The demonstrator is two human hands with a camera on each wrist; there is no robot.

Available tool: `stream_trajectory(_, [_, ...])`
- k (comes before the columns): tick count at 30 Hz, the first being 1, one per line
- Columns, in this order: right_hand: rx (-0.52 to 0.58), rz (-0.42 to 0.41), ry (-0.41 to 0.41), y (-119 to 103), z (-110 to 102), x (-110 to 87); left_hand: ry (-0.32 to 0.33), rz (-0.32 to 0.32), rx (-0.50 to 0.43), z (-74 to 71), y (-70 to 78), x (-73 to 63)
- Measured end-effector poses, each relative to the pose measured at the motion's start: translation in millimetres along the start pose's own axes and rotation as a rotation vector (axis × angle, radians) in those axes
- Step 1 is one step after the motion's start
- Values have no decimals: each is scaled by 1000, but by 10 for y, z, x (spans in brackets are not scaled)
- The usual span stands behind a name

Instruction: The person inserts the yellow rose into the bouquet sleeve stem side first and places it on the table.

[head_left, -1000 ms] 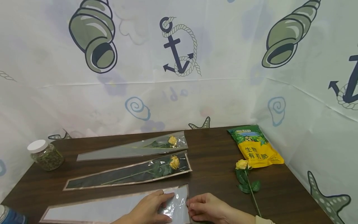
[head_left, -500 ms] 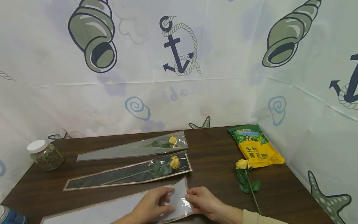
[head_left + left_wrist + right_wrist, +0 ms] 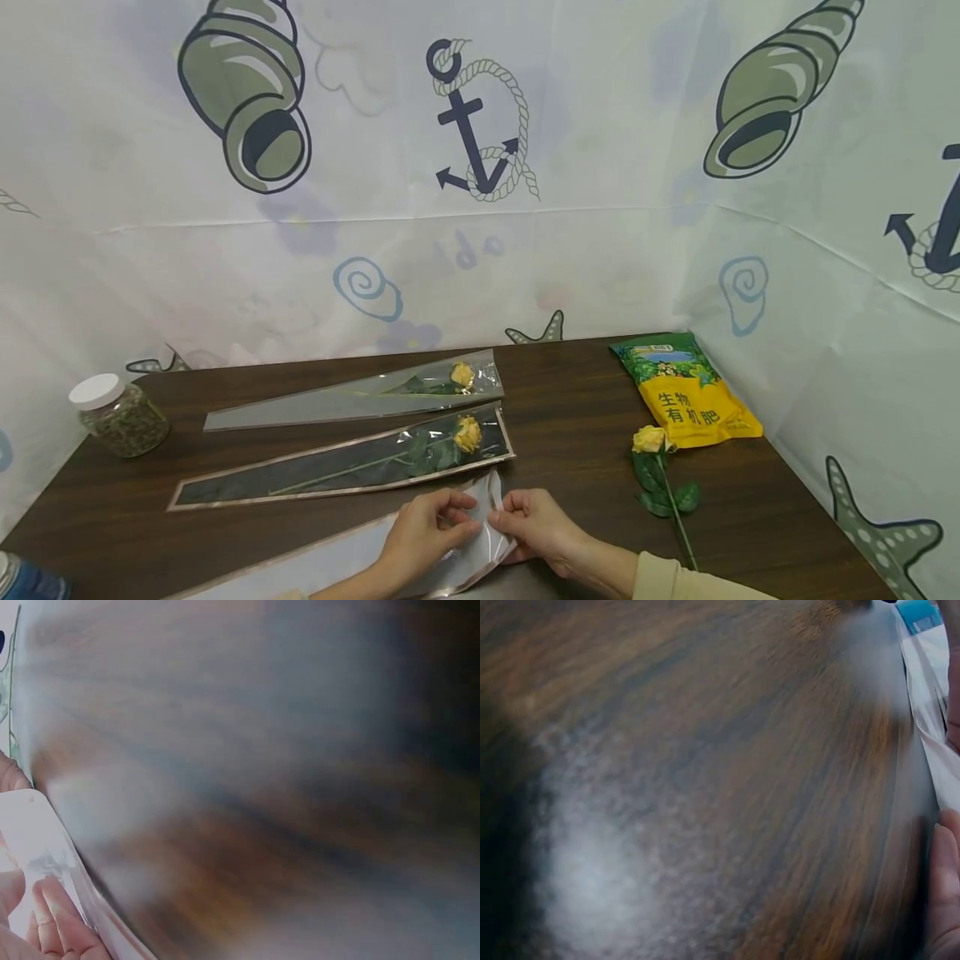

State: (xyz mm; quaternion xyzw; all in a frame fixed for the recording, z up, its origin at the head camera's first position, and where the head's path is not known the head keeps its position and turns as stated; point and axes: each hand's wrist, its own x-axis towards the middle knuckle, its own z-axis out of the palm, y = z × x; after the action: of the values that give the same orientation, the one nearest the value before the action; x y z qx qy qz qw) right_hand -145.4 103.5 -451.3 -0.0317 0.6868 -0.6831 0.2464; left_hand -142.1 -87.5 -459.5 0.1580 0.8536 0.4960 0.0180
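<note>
A long white flower sleeve (image 3: 300, 554) with a clear glossy front and a pinkish-gold border lies at the table's near side. Its wide right end is bent up between the two hands. My right hand (image 3: 543, 529) pinches the edge of that end between thumb and fingers. Curled against the sleeve just left of it, my left hand (image 3: 431, 533) holds the film near the mouth. In the left wrist view, the fingers (image 3: 64, 922) lie against the shiny film. The right wrist view catches only the right fingertips (image 3: 945, 870) beside the pale sleeve edge.
Behind lie a black-backed sleeve (image 3: 337, 467) and a greyish sleeve (image 3: 300, 408), each with a yellow rose inside. A loose yellow rose (image 3: 650, 440) lies right, by a yellow-green fertilizer bag (image 3: 693, 400). Left stand a white-lidded jar (image 3: 127, 425) and a blue container (image 3: 33, 577).
The sleeve's right end has lifted and bent up off the table. Both hands have moved slightly away from the near edge, and the left fingers have curled in closer to the right hand.
</note>
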Motion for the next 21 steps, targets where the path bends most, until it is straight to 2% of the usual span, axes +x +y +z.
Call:
stream_trajectory(5, [-3, -5, -1, 17, -28, -7, 3, -29, -12, 20, 18, 13])
stream_trajectory(9, [-9, 9, 6, 28, -78, -20, 21, -36, -67, 16, 12, 21])
stream_trajectory(12, [-7, 21, 10, 37, -120, -24, 35, -51, -153, 12, 19, 22])
stream_trajectory(17, [-8, 26, 6, 46, -189, -18, 50, -111, -351, 5, 68, 20])
stream_trajectory(21, [-5, 31, 1, 32, -243, -22, 59, -147, -407, -8, 88, 16])
